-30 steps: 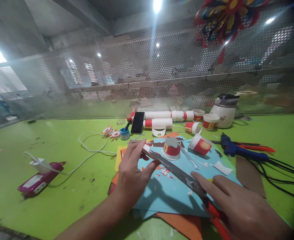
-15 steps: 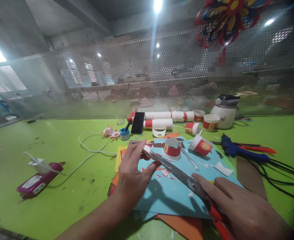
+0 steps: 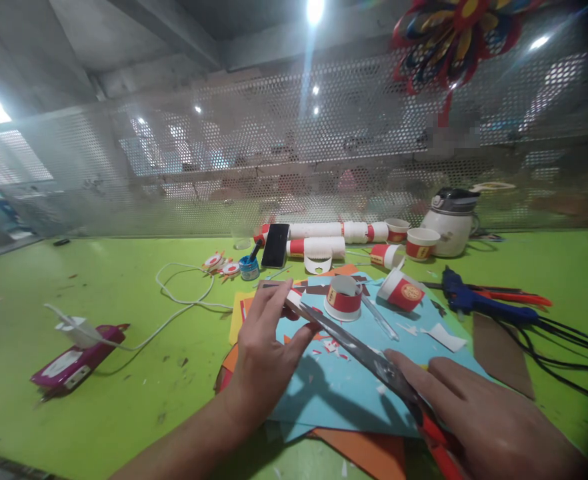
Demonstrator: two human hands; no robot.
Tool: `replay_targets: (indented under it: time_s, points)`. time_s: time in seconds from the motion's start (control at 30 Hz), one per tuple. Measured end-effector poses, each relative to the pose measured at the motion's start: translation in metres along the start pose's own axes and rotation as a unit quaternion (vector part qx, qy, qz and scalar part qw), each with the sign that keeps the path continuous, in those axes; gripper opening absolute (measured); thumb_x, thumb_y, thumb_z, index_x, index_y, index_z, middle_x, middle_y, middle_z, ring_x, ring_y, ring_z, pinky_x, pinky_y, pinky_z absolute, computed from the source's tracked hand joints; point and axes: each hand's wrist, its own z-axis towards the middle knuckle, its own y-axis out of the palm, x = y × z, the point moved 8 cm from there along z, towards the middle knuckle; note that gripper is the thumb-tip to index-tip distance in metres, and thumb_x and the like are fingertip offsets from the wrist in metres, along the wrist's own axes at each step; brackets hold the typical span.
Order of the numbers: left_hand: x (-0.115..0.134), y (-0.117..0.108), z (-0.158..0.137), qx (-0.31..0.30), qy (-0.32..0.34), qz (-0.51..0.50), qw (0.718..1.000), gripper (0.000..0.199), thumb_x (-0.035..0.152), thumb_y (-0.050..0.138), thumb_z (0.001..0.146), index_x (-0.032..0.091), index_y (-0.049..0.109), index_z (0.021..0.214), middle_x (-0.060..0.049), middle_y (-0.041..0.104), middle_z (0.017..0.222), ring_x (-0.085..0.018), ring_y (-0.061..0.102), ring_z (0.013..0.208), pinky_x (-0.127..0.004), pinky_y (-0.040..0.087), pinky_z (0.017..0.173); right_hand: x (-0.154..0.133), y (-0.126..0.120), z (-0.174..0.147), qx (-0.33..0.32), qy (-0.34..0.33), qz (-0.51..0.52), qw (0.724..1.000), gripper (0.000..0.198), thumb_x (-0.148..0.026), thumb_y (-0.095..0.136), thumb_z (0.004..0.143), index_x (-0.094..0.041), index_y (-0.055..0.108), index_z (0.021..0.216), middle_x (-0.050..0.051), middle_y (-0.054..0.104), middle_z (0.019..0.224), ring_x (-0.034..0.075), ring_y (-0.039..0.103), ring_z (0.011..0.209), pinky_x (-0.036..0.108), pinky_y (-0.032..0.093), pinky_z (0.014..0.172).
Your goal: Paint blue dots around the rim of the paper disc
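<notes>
Between the thumb and fingers of my left hand (image 3: 264,347) is a small white-and-brown paper piece (image 3: 294,300), mostly hidden by the fingers. My right hand (image 3: 484,413) grips red-handled scissors (image 3: 359,350), whose blades point up and left. The blade tips meet the paper piece; I cannot tell whether they are cutting into it. Below both hands lies light blue paper (image 3: 354,400) scattered with red and white scraps. On it are a cut-down paper cup (image 3: 344,307), a tilted red-and-white paper cup (image 3: 401,290) and a clear pen-like stick (image 3: 381,319).
A blue glue gun (image 3: 474,300) with black cables lies at right. Behind are a phone (image 3: 276,245), a blue paint jar (image 3: 249,268), paper-cup tubes (image 3: 319,248) and a white jug (image 3: 449,227). At left, a purple power strip (image 3: 81,360) feeds a white cable (image 3: 189,305).
Almost nothing differs. Both hands, the scissors and the paper piece keep their places; the view has shifted very slightly.
</notes>
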Motion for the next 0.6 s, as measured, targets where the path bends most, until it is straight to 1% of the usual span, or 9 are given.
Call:
replay_targets:
  time_s: [0.1,0.2,0.37,0.47,0.6]
  points:
    - [-0.0006,0.0003,0.0002,0.001,-0.009,-0.011,1.000,0.046,0.018,0.070,0.088,0.018,0.059,0.132,-0.006,0.061,0.108,-0.017,0.068,0.085,-0.034,0.064,0.077,-0.0010,-0.0005,0.0011,0.003,0.000,0.012,1.000,0.049,-0.016,0.044,0.089,-0.017,0.049,0.138,0.003,0.056,0.076,0.019,0.059,0.056,0.029,0.040,0.048]
    - [-0.0001,-0.0002,0.0005,0.001,-0.013,-0.019,1.000,0.046,0.019,0.070,0.087,0.018,0.059,0.132,-0.007,0.062,0.108,-0.017,0.067,0.087,-0.032,0.064,0.077,-0.0005,0.0022,0.0024,-0.008,0.008,0.012,1.000,0.052,-0.015,0.045,0.087,-0.018,0.048,0.139,0.003,0.056,0.077,0.019,0.060,0.057,0.028,0.042,0.048]
    - [-0.0001,-0.0008,0.0000,-0.004,-0.016,-0.018,1.000,0.047,0.018,0.070,0.087,0.017,0.059,0.132,-0.007,0.062,0.109,-0.017,0.068,0.086,-0.032,0.065,0.076,0.0007,0.0058,0.0003,-0.018,0.011,0.028,0.999,0.057,-0.016,0.047,0.085,-0.018,0.046,0.141,0.004,0.057,0.079,0.019,0.061,0.059,0.028,0.045,0.050]
    - [-0.0007,-0.0002,-0.0003,-0.007,-0.016,-0.021,1.000,0.047,0.018,0.069,0.088,0.016,0.058,0.133,-0.008,0.062,0.110,-0.017,0.068,0.087,-0.033,0.065,0.077,0.0023,0.0071,-0.0030,-0.020,0.020,0.026,0.999,0.056,-0.016,0.048,0.084,-0.019,0.048,0.140,0.004,0.057,0.078,0.019,0.061,0.058,0.028,0.045,0.050]
    - [-0.0024,0.0015,-0.0014,-0.010,-0.017,-0.023,1.000,0.047,0.018,0.069,0.088,0.013,0.057,0.133,-0.010,0.063,0.113,-0.018,0.068,0.088,-0.035,0.065,0.078,0.0008,0.0060,-0.0035,-0.026,0.013,0.016,0.999,0.053,-0.015,0.048,0.085,-0.018,0.052,0.138,0.004,0.059,0.077,0.019,0.060,0.057,0.028,0.043,0.050]
